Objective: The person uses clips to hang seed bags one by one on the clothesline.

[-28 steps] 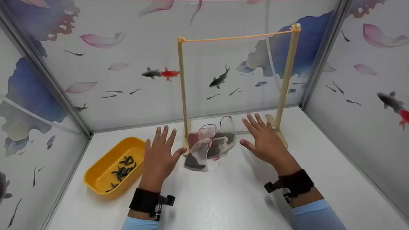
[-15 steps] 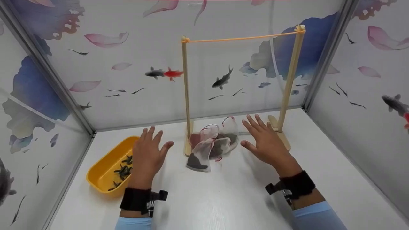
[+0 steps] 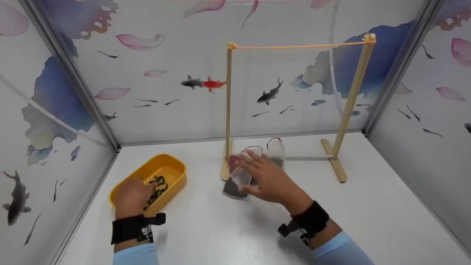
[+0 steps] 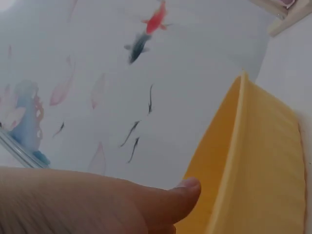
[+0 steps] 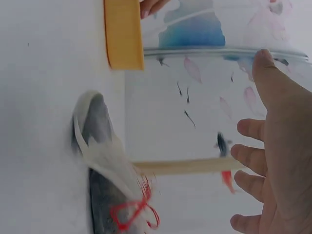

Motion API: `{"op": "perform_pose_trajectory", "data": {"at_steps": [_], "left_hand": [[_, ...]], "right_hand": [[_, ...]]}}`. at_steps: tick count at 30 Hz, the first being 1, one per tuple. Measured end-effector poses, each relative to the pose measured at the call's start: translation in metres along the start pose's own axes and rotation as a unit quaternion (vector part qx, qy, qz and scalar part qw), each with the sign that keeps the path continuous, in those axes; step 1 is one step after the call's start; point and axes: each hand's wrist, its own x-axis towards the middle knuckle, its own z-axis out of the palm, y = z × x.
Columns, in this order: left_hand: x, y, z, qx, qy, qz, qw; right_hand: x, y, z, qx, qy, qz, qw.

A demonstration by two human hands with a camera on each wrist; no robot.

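Note:
My left hand (image 3: 132, 197) reaches down into the yellow tray (image 3: 176, 158), beside several small dark green pieces (image 3: 159, 180), perhaps clips. In the left wrist view the thumb (image 4: 170, 200) is extended near the tray's rim; most of the fingers are hidden. My right hand (image 3: 270, 180) is over a pile of sheer drawstring pouches (image 3: 235, 187) with dark and reddish contents. Its fingers are spread and loosely bent, with nothing held. The right wrist view shows a pouch (image 5: 105, 151) with a red cord, apart from that hand.
Behind the pouches stands a wooden frame (image 3: 349, 106) on two feet, an orange cord (image 3: 298, 46) tied between its post tops. A pale bar joins the posts low down. Printed panels with fish and petals enclose the white table (image 3: 206, 228) at the back and sides.
My left hand has moved left and down into the tray. My right hand has shifted left, from beside the pouches to over them. The head view has turned slightly left.

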Motion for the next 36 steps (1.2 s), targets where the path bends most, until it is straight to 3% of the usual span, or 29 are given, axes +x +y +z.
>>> {"op": "perform_pose_trajectory", "data": {"at_steps": [5,11,16,20,24,27,31,33,36], "left_hand": [[0.008,-0.006,0.011,-0.02,-0.036,-0.017,0.999],[0.009,-0.004,0.016,0.006,-0.024,-0.021,0.9995],[0.009,-0.002,0.015,0.009,-0.027,-0.028,0.9992],[0.009,-0.001,0.014,-0.003,-0.024,-0.014,0.9996],[0.007,0.008,0.009,-0.051,-0.001,0.002,0.9987],[0.003,0.028,0.002,-0.092,0.016,0.036,0.995],[-0.006,0.073,0.0,-0.136,0.028,0.112,0.984],[-0.012,0.098,0.008,-0.184,0.029,0.153,0.9704],[-0.024,0.138,0.027,-0.278,0.023,0.21,0.9372]], "right_hand": [[0.017,-0.03,0.025,0.007,-0.059,-0.065,0.9961],[0.017,-0.042,0.038,0.014,-0.111,-0.089,0.9897],[0.014,-0.038,0.038,0.018,-0.119,-0.083,0.9893],[0.013,-0.032,0.032,0.026,-0.11,-0.076,0.9906],[0.012,-0.026,0.022,0.035,-0.095,-0.065,0.9927],[0.01,-0.021,0.013,0.041,-0.077,-0.052,0.9948],[0.008,-0.013,0.002,0.03,-0.022,-0.032,0.9988],[0.007,-0.01,-0.003,0.015,0.02,-0.024,0.9994],[0.005,-0.005,-0.013,-0.008,0.09,-0.019,0.9958]]}}
